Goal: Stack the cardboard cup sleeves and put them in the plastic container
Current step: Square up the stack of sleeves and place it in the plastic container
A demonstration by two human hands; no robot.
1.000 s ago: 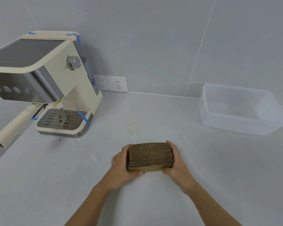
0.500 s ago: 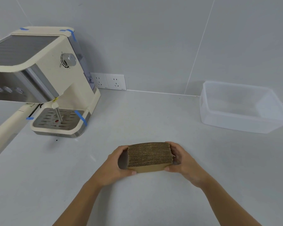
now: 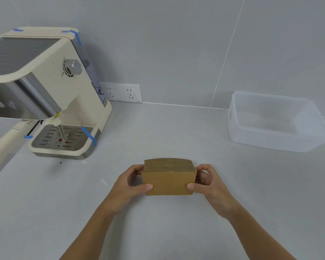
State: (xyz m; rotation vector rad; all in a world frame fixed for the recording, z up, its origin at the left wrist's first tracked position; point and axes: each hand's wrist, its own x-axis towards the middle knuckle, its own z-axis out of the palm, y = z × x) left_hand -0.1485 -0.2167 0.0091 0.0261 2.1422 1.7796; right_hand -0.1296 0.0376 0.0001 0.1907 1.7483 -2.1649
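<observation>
Currently held: we clasp the sleeve stack [image 3: 168, 178] by both ends, left hand [image 3: 129, 186] and right hand [image 3: 210, 184] closed on it.
Far right: plastic container [image 3: 266, 141].
Far left: coffee machine [image 3: 51, 87].

Bright, even, diffuse light; the coffee machine [image 3: 45, 94] casts a soft shadow toward 2 o'clock on the wall. Wide-angle bending at the edges; focus sharp.

A cream espresso machine [image 3: 51, 87] is standing at the counter's [image 3: 158, 136] back left corner, with strips of blue tape [image 3: 88, 136] sticking to its lid and drip tray [image 3: 62, 137]. Its handle [image 3: 2, 147] is pointing toward the left edge. A double wall socket [image 3: 123, 92] is sitting just above the counter's back edge.
</observation>
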